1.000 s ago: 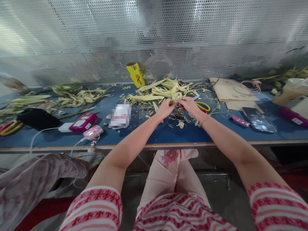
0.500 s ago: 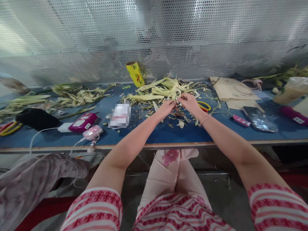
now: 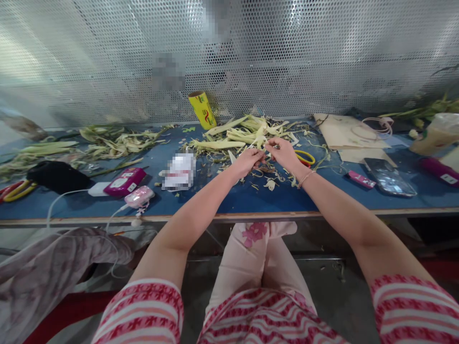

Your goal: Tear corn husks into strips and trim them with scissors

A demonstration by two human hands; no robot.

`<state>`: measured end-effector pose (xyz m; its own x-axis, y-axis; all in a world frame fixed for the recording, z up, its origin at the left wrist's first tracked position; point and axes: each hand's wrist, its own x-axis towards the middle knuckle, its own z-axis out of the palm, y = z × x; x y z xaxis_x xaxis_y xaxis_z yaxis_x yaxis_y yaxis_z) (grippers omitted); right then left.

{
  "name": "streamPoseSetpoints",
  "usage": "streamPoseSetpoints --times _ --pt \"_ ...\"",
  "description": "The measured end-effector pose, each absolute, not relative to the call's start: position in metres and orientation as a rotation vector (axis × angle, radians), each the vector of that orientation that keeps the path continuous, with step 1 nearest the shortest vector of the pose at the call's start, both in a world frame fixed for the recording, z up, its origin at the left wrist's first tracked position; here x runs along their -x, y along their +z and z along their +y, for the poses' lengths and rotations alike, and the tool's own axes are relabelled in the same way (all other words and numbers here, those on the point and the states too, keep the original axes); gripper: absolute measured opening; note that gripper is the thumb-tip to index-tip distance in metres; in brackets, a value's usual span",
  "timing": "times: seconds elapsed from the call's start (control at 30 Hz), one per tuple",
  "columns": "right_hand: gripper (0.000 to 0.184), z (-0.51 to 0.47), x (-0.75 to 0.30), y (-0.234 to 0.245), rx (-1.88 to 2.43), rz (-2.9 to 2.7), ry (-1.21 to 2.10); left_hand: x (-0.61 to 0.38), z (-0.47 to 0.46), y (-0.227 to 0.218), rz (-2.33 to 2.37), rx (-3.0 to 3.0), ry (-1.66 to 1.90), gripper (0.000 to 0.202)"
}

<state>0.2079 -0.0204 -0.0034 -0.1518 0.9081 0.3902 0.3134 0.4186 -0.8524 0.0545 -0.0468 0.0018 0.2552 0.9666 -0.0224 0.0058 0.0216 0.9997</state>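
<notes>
My left hand [image 3: 249, 161] and my right hand [image 3: 282, 152] meet over the blue table, fingertips pinched close together. Between and just above them shows a pale plant strip [image 3: 258, 141], thin and curled; its lower part is hidden by the fingers. Right behind the hands lies a heap of pale green, husk-like leaves [image 3: 234, 136]. Torn scraps [image 3: 270, 184] are scattered beneath and beside my fingers. Yellow-and-red-handled scissors [image 3: 305, 156] lie partly hidden behind my right wrist.
A yellow tube [image 3: 202, 111] stands by the perforated metal screen [image 3: 118, 62]. Leftward are a white packet [image 3: 179, 172], a purple device [image 3: 125, 181] with cables and more leaves [image 3: 114, 143]. Rightward lie brown paper [image 3: 346, 131] and a phone [image 3: 389, 177]. Another person's leg [image 3: 64, 263] is at lower left.
Both hands stay at almost the same spot, with the fingers shifting slightly on the pale strip. The view has moved a little; the things on the table lie as before.
</notes>
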Motion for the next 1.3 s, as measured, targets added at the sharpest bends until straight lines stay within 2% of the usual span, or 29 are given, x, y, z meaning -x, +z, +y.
streamPoseSetpoints --times 0.3,0.47,0.57,0.83,0.97,1.1,1.2,1.3 --pt "0.022 -0.015 -0.207 -0.007 1.119 -1.606 0.873 -0.052 -0.045 -0.001 1.023 -1.372 0.944 0.031" --pt "0.016 -0.009 -0.211 -0.003 1.278 -1.332 1.058 -0.050 -0.047 0.004 1.077 -1.452 0.917 0.030" --pt "0.020 -0.004 -0.220 -0.001 1.336 -1.208 1.118 -0.049 -0.048 0.007 1.078 -1.457 0.915 0.031" --pt "0.019 0.006 -0.241 0.000 1.361 -1.118 1.064 -0.042 -0.040 0.005 1.056 -1.327 0.996 0.026" --pt "0.024 0.004 -0.242 -0.001 1.337 -1.417 0.804 -0.037 -0.036 0.008 1.040 -1.135 1.184 0.023" --pt "0.013 -0.005 -0.235 -0.002 1.131 -2.116 0.381 -0.033 -0.031 0.008 1.027 -1.063 1.281 0.024" --pt "0.013 -0.010 -0.231 -0.004 0.962 -2.511 0.335 -0.033 -0.027 0.004 1.039 -1.138 1.273 0.026" --pt "0.015 -0.011 -0.231 -0.005 0.939 -2.656 0.331 -0.031 -0.021 -0.003 1.116 -1.294 1.236 0.027"
